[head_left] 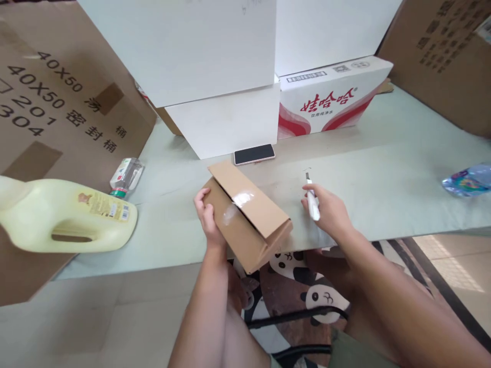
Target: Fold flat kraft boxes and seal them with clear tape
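So, left hand (209, 217), half-curled, gripping a carton (240, 227), right hand (330, 207) wrapped round a cutter (312, 204) (blade (307, 177) out)

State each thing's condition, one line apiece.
Small cardboard box: tilted in left hand, seam gaping.
Utility knife: blade out, in right hand.
Phone: flat, screen dark.
Small bottle: green cap on.
Yellow jug: cut off, cap unseen.
Far-right bottle: cut off, cap unseen.
Red-and-white carton: top closed.
Plain white boxes: stacked.
Large cartons: partly out of frame.

brown cardboard box (255, 212), white cutter (313, 205), pale-green tablecloth (387, 179), red-and-white carton (320, 110), panda-patterned mat (284, 291)
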Motion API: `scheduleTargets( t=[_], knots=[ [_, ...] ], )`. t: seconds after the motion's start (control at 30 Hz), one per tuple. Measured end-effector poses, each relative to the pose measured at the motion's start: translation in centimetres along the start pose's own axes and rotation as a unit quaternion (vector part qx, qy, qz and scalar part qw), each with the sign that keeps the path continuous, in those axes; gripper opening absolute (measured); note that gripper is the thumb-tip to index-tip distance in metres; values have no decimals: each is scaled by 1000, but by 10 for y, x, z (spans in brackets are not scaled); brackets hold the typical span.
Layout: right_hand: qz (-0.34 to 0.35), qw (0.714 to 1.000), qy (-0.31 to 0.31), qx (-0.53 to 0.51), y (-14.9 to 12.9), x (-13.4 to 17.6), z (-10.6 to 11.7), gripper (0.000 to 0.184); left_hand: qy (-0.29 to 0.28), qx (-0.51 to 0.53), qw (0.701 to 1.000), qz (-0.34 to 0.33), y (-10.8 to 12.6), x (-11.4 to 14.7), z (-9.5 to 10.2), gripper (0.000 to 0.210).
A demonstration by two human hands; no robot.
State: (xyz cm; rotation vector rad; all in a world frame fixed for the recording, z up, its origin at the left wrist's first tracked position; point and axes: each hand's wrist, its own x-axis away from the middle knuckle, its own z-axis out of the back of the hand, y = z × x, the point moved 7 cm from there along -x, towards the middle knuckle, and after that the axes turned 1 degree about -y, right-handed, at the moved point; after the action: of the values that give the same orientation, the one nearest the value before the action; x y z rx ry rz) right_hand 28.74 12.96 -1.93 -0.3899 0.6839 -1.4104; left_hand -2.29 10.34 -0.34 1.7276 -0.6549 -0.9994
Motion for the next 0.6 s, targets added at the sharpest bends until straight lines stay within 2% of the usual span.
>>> scheduleTargets(
  t=[0.1,0.17,0.27,0.33,0.4,0.47,0.6],
  knots=[
    [20,995,-56,86,14,-2,-17,57,27,54,998,21,3,-9,4,31],
    [42,993,-78,77,16,1,-23,57,37,54,996,62,-2,-13,7,31],
    [109,984,-144,4,5,8,-32,46,63,6,981,184,-24,-12,15,34],
    [160,970,-171,-60,-9,13,-32,48,62,26,966,251,-37,-9,16,31],
    [196,958,-165,-129,-23,15,-26,49,48,69,963,258,-41,-10,14,33],
    [206,947,-152,-192,-32,16,-20,50,42,64,969,236,-38,-12,16,35],
    [171,938,-153,-258,-33,20,-23,55,10,-4,959,282,-36,-7,16,36]
  ],
)
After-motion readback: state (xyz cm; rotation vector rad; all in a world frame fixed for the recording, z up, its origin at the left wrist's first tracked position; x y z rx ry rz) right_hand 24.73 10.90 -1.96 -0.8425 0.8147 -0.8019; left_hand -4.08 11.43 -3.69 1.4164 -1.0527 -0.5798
